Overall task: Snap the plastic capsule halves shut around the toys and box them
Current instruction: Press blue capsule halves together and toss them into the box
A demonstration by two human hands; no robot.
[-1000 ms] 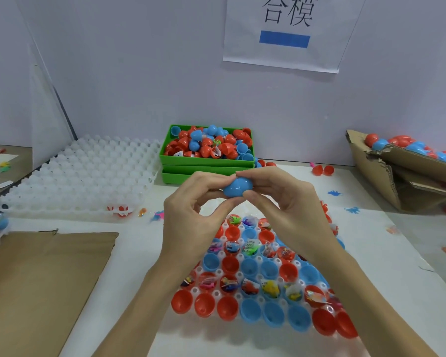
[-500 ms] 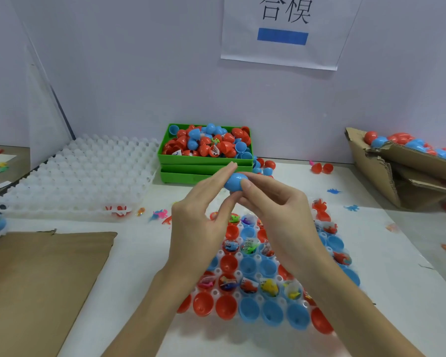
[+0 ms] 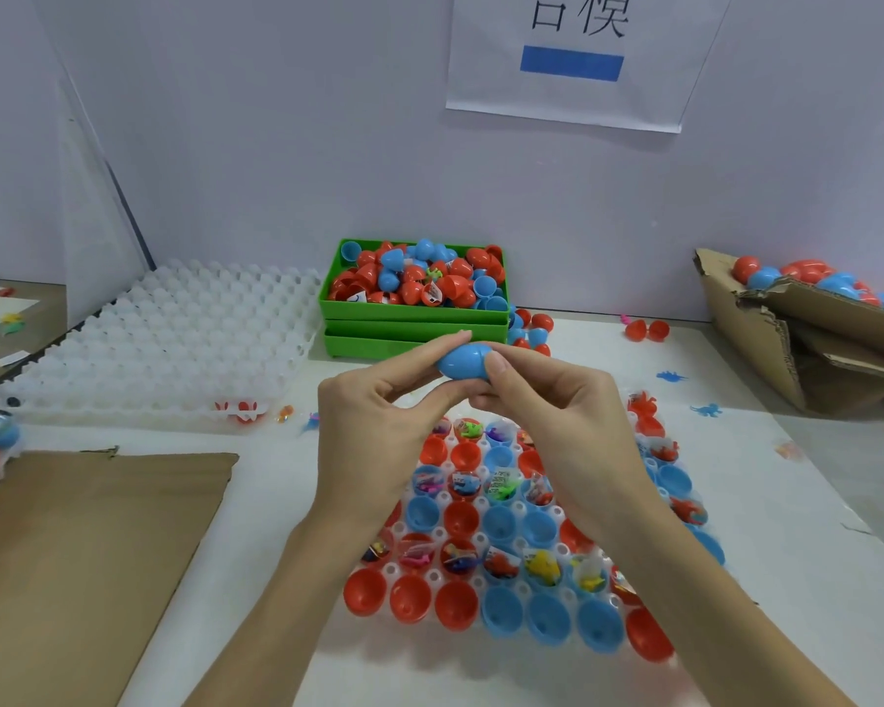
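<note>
A blue egg-shaped capsule (image 3: 461,360) is held above the table between both hands. My left hand (image 3: 373,426) pinches its left end with fingers and thumb. My right hand (image 3: 557,421) pinches its right end, thumb on top. Below the hands lies a clear tray (image 3: 519,546) holding several red and blue capsule halves, some with small toys inside them. A cardboard box (image 3: 766,344) at the right holds several closed red and blue capsules.
A green bin (image 3: 414,311) full of loose capsule halves stands at the back centre. An empty white cell tray (image 3: 159,344) lies at the left. Flat brown cardboard (image 3: 83,553) covers the near left. Loose halves and small toys dot the table at the right.
Both hands kept working the blue capsule between their fingertips; the left fingers, stretched out half a second ago, now curl round its left end. The view shifted slightly.
</note>
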